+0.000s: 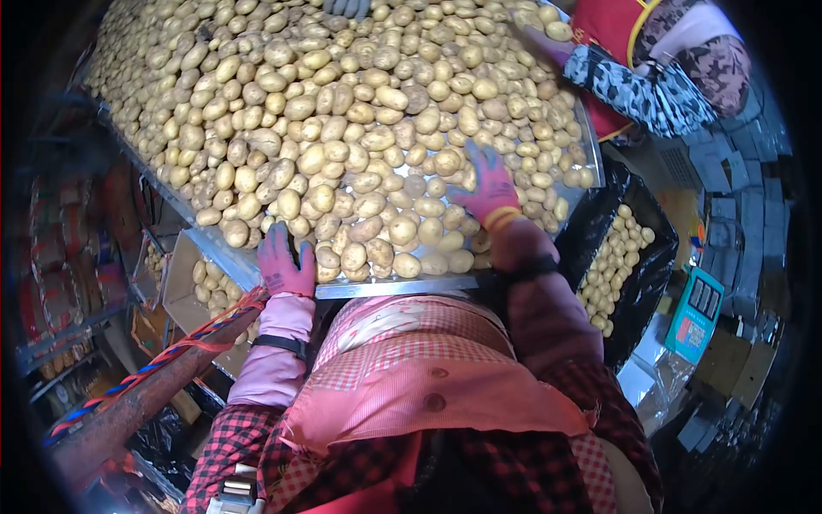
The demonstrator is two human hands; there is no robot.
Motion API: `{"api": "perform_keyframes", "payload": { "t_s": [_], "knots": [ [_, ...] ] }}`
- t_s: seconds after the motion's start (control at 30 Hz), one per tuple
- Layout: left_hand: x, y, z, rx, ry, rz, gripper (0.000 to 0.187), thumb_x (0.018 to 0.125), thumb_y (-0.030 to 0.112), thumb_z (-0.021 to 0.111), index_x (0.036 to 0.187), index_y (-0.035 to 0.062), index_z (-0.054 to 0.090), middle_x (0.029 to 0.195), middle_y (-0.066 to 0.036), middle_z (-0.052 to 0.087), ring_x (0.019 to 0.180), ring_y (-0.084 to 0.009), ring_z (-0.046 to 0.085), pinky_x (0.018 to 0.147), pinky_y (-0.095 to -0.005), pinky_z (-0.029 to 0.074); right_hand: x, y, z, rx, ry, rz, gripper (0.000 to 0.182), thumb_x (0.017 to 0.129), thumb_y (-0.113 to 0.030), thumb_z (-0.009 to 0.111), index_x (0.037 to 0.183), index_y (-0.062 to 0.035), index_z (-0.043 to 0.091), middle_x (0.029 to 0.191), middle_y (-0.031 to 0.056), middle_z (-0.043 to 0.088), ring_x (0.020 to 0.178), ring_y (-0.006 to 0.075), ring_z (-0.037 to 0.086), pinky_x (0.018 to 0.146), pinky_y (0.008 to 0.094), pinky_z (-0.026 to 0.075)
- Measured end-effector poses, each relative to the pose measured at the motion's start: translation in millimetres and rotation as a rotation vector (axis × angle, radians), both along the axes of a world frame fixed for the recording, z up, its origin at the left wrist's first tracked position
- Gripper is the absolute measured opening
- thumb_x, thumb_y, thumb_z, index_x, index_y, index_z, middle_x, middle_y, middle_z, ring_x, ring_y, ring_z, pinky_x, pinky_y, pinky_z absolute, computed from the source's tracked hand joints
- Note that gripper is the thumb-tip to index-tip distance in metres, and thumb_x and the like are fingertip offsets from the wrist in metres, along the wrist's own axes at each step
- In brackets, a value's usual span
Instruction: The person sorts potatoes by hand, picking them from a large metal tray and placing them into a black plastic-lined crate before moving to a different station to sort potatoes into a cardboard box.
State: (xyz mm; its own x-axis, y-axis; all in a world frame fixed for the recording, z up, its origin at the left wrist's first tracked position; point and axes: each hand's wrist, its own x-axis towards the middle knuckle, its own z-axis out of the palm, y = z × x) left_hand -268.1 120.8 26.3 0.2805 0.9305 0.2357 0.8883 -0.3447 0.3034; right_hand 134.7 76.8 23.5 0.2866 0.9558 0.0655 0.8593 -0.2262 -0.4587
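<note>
A large heap of potatoes (300, 109) covers a metal table with a raised front edge (398, 287). My left hand (286, 261), in a pink and grey glove, lies at the table's front left rim beside the nearest potatoes, fingers stretched out and nothing held. Farther right, my right hand (488, 182), in a matching glove, rests over the potatoes with its fingers spread, touching some of them. Around and below it, a patch of bare metal shows between loose potatoes.
A cardboard box (184, 278) with potatoes stands below the left rim. At right, a black-lined box (638, 283) also holds potatoes, near a teal scale (694, 314). Another person's patterned sleeve (638, 94) reaches in at upper right; a grey glove (347, 7) shows at the top. A rope-wrapped pole (163, 385) slants at left.
</note>
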Motion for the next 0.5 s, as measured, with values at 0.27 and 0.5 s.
{"api": "perform_keyframes", "payload": {
  "t_s": [0.27,0.5],
  "knots": [
    [1,3,3,-0.022,-0.007,0.035,0.065,0.083,0.031,0.066,0.138,0.0009,0.047,0.135,-0.027,0.050,0.125,-0.0418,0.047,0.111,-0.0551,0.030,-13,51,-5,-0.121,0.176,0.045,0.064,0.083,-0.036,0.073,0.140,-0.0215,0.048,0.136,0.0175,0.050,0.122,0.0315,0.053,0.098,0.0428,0.048],
    [3,1,8,-0.047,-0.004,0.048,0.064,0.083,0.030,0.066,0.137,0.0015,0.048,0.134,-0.026,0.051,0.125,-0.0414,0.048,0.111,-0.0542,0.031,-33,137,93,0.144,0.999,0.319,0.037,0.097,-0.035,0.057,0.118,-0.0044,0.062,0.108,0.0100,0.065,0.093,0.0181,0.062,0.081,0.0282,0.051]
  ]
}}
